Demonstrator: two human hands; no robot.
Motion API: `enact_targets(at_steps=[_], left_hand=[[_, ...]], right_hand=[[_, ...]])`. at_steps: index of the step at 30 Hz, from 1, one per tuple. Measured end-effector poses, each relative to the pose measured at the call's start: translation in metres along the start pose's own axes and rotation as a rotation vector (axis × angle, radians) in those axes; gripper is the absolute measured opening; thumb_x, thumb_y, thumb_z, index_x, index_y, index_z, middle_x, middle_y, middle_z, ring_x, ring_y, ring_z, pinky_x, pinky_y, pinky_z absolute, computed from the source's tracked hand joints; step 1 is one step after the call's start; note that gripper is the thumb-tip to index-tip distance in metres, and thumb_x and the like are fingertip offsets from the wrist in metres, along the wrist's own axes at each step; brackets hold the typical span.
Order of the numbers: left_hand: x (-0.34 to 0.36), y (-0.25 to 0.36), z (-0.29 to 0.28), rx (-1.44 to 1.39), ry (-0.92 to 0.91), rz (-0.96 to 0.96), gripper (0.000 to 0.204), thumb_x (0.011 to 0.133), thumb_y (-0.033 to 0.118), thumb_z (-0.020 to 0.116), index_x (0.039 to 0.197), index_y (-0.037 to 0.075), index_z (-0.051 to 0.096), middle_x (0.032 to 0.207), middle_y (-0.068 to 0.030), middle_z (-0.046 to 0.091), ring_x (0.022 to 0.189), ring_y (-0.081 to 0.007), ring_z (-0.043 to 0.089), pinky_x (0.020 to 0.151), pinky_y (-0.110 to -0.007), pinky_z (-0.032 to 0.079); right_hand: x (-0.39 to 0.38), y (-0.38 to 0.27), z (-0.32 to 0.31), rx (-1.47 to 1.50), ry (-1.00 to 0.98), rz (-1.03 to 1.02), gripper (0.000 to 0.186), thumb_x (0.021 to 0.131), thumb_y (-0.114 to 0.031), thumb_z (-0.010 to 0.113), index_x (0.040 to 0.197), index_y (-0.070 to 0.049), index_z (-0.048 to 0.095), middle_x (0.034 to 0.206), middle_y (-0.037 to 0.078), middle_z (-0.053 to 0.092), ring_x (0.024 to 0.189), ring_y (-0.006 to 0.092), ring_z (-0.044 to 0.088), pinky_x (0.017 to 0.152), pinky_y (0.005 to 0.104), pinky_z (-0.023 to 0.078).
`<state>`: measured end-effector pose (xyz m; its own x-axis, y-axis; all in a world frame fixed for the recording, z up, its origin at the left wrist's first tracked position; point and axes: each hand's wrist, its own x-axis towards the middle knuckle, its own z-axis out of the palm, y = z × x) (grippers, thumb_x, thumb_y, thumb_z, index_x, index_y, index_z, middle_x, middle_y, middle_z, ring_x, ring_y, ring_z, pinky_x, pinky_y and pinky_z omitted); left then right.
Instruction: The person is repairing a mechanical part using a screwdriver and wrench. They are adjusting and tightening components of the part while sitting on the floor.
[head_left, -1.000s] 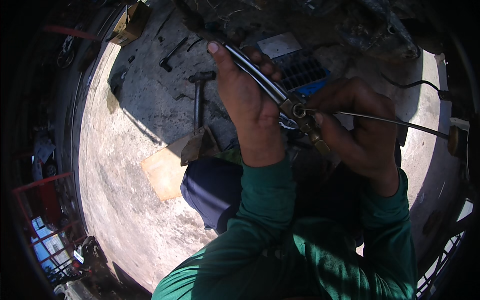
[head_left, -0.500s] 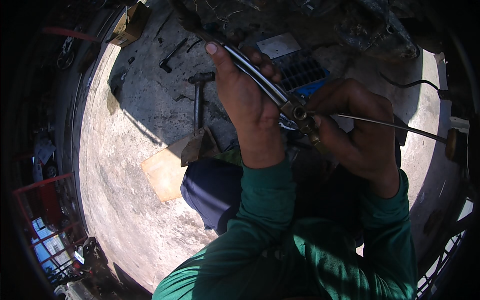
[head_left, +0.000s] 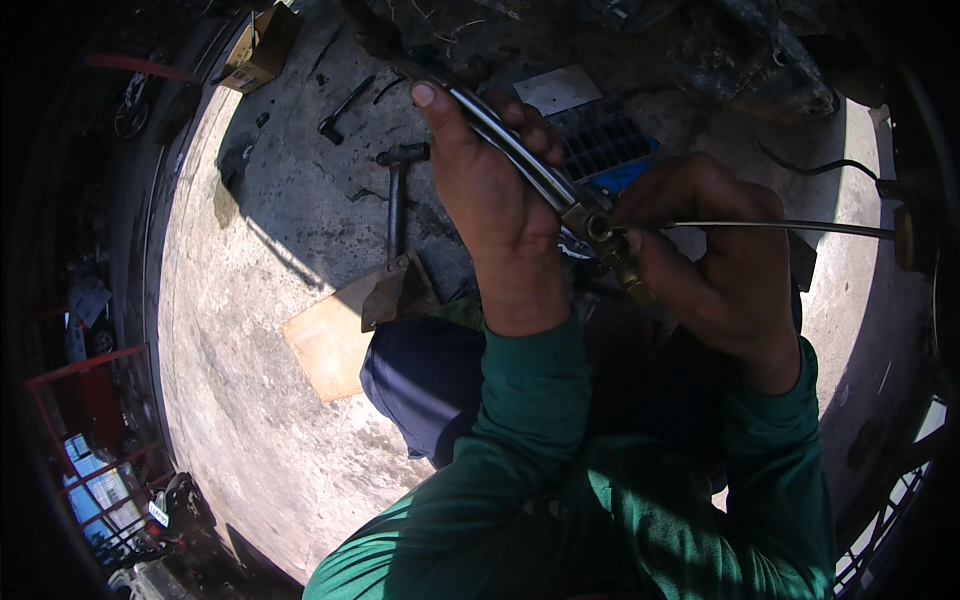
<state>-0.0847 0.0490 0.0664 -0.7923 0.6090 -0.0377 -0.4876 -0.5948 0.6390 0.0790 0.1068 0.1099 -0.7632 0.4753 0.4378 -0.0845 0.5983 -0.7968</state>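
My left hand [head_left: 500, 215] is closed around a chrome tube [head_left: 510, 145] with a brass-coloured fitting [head_left: 585, 220] and round port at its lower right end. My right hand [head_left: 715, 260] pinches a thin metal rod [head_left: 830, 228] at that fitting; the rod's tip is hidden at the port and fingers. Its far end reaches a darkened knob-like handle [head_left: 910, 240] at the right.
On the concrete floor [head_left: 250, 420] lie a hammer [head_left: 398, 205], an angled wrench [head_left: 350, 105], a tan board [head_left: 315, 350] and a blue compartment case [head_left: 635, 160]. A cardboard box [head_left: 260, 50] stands upper left, dirty metal parts [head_left: 750, 70] upper right, and red metal racking [head_left: 90, 365] far left.
The rod's outer end and handle have swung upward, so the rod lies more level. My right hand has shifted slightly; my left hand holds the tube almost unmoved.
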Motion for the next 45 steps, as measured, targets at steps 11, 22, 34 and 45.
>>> enact_targets(at_steps=[11,22,34,45], left_hand=[[0.002,-0.002,-0.001,-0.002,-0.010,-0.027,0.050,0.101,0.061,0.051,0.109,0.013,0.057,0.076,-0.0036,0.051,0.060,-0.0145,0.049,0.052,-0.029,0.041],[0.004,-0.004,-0.004,0.024,-0.048,-0.065,0.052,0.101,0.062,0.049,0.111,0.012,0.058,0.075,-0.0032,0.051,0.059,-0.0140,0.049,0.052,-0.028,0.041],[0.003,-0.003,-0.004,0.008,-0.062,-0.097,0.051,0.101,0.061,0.051,0.114,0.013,0.059,0.075,-0.0022,0.052,0.059,-0.0137,0.050,0.051,-0.028,0.042],[-0.007,-0.033,0.012,-0.060,0.024,-0.198,0.054,0.103,0.061,0.045,0.108,0.009,0.056,0.067,-0.0031,0.051,0.052,-0.0147,0.049,0.046,-0.028,0.039]], right_hand=[[0.002,0.002,-0.004,0.044,-0.055,0.021,0.007,0.082,-0.002,0.066,0.087,0.000,0.061,0.081,0.011,0.069,0.072,0.0166,0.066,0.066,0.0303,0.050],[0.003,0.001,-0.006,0.033,-0.087,0.024,0.008,0.081,-0.002,0.066,0.087,0.000,0.060,0.080,0.011,0.069,0.072,0.0166,0.066,0.066,0.0299,0.050],[0.001,0.000,-0.009,0.059,-0.105,0.053,0.009,0.081,-0.001,0.066,0.089,0.000,0.062,0.082,0.010,0.069,0.074,0.0164,0.067,0.067,0.0301,0.051],[-0.012,-0.019,-0.046,0.076,-0.035,0.181,0.012,0.081,0.005,0.062,0.092,0.002,0.058,0.090,0.015,0.069,0.084,0.0220,0.068,0.077,0.0332,0.053]])
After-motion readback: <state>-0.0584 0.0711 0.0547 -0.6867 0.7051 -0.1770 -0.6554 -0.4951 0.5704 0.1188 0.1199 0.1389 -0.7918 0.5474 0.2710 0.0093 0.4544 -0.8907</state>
